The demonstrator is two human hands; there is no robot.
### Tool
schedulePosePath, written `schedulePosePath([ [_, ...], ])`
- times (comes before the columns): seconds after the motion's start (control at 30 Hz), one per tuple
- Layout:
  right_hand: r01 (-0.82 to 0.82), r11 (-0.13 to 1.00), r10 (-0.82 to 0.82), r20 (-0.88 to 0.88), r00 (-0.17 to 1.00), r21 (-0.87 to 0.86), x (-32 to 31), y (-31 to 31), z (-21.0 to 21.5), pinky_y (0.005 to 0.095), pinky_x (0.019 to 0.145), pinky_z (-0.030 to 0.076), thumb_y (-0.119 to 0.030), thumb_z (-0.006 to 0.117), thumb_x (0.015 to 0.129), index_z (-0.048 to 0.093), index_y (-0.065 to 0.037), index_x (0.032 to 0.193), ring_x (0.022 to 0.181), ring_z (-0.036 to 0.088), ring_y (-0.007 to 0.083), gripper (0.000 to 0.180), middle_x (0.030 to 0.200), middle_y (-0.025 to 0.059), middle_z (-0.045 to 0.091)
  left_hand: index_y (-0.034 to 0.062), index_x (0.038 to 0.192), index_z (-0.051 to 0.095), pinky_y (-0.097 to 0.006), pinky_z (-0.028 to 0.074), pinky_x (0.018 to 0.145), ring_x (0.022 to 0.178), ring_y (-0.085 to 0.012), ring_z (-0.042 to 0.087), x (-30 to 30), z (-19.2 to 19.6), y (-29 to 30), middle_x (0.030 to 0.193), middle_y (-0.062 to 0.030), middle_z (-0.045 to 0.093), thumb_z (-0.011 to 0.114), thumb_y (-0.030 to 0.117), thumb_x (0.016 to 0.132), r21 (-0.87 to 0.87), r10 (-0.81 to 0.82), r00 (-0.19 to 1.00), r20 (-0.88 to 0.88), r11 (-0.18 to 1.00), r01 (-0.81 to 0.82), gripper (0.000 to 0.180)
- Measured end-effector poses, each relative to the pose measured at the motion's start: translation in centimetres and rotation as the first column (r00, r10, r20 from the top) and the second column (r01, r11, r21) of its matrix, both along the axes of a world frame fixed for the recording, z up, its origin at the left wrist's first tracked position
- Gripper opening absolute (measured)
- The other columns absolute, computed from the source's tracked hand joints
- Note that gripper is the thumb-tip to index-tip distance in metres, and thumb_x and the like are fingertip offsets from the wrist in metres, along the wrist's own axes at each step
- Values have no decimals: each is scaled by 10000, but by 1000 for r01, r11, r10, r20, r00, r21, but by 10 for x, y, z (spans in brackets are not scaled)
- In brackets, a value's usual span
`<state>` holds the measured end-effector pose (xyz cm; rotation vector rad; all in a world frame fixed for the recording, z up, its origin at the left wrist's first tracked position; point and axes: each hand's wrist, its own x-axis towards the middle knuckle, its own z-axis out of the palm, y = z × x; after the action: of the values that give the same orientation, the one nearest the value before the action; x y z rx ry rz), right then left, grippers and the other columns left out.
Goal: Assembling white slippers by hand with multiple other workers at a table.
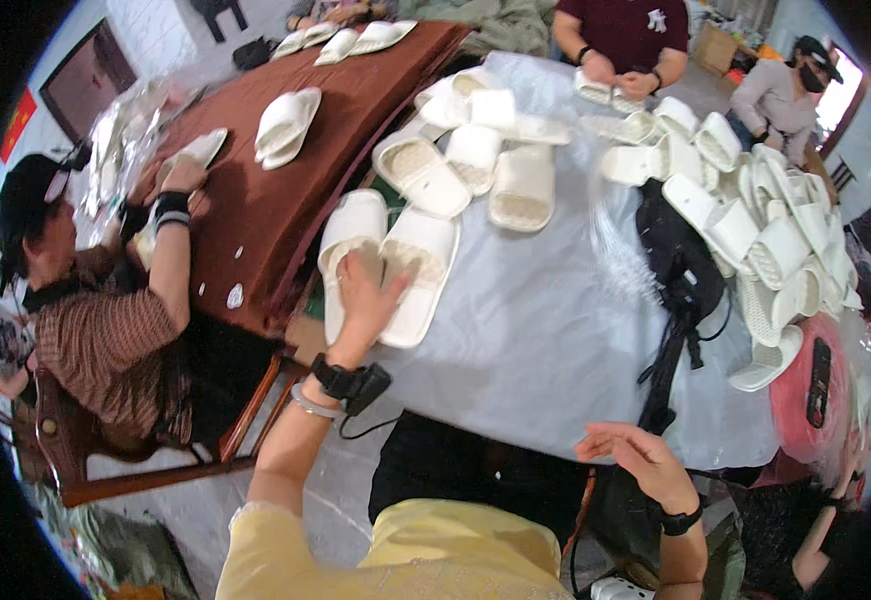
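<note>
The left hand [364, 300] lies flat, fingers spread wide, on a pair of white foam slippers [426, 262] resting side by side on the grey-covered bench [536, 330]. The right hand [631, 455] hovers open and empty above the near bench edge. Beyond the left hand's fingertips lie more white slippers [476, 165]; a black strapped bag [678, 270] lies ahead of the right hand.

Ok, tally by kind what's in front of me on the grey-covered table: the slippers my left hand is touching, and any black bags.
White slippers under the left hand: 2
Black bag: 1
Total: 3
</note>
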<state>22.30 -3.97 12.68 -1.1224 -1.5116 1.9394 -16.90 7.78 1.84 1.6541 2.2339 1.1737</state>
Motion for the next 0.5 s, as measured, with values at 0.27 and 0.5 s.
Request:
schedulePosePath([
  [0.27,119,991,-117,-29,993,60,8,11,-4,293,872,423,-187,417,940,454,37,1193,975,560,187,341,1052,121,584,-111,1210,409,-507,161,1027,1260,-417,240,-17,-11,37,1297,-307,340,375,457,852,-301,-26,946,-322,951,-76,672],
  [0.5,159,959,-193,129,973,236,43,22,-16,256,780,446,-194,481,912,494,7,1158,874,581,141,318,981,90,609,-142,1063,468,-497,215,1012,1135,-455,369,26,3,-63,1172,-321,440,437,226,843,-305,-141,955,-262,951,56,431],
])
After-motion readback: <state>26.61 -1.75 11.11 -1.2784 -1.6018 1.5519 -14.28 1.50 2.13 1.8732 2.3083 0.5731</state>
